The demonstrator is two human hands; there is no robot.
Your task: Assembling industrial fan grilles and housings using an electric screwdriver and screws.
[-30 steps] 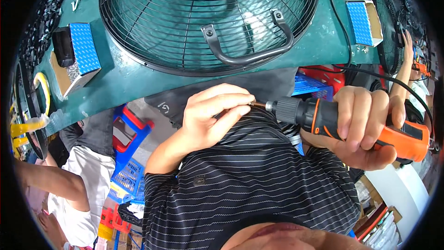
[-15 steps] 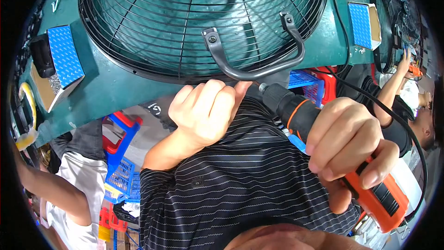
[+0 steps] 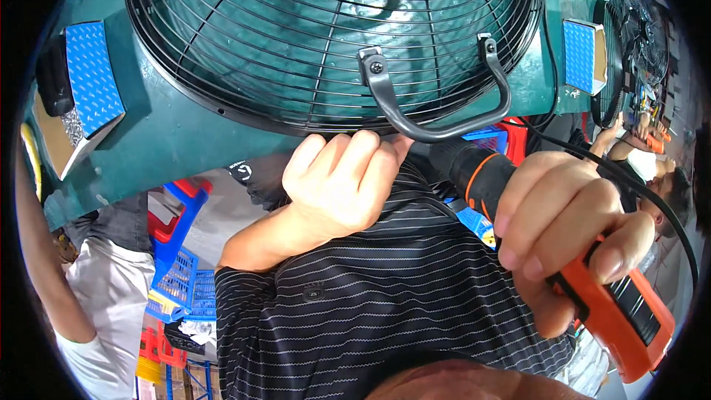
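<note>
A round black wire fan guard [image 3: 244, 118] lies at the table's near edge. On its front a curved black carry handle [image 3: 433, 133] is fixed by two screwed ends. My left hand [image 3: 337, 178] is closed at the guard's near rim, below the handle, with its fingertips hidden. In my right hand [image 3: 566, 226] is an orange and black corded power drill [image 3: 629, 318], gripped around its body. Its black chuck end points up and left, just under the handle. The drill's tip is out of sight behind the handle and rim.
An opened blue box of screws [image 3: 92, 78] with a black object on it stands left on the green table [image 3: 181, 152]. Another blue box [image 3: 581, 55] is at the right. The black cord [image 3: 615, 167] crosses past my right hand. Co-workers are on both sides; blue crates [image 3: 178, 274] stand below left.
The fan guard and its handle have shifted right and turned slightly. My left hand has moved a little right with the rim. The drill's front end now reaches under the handle, hiding its tip.
</note>
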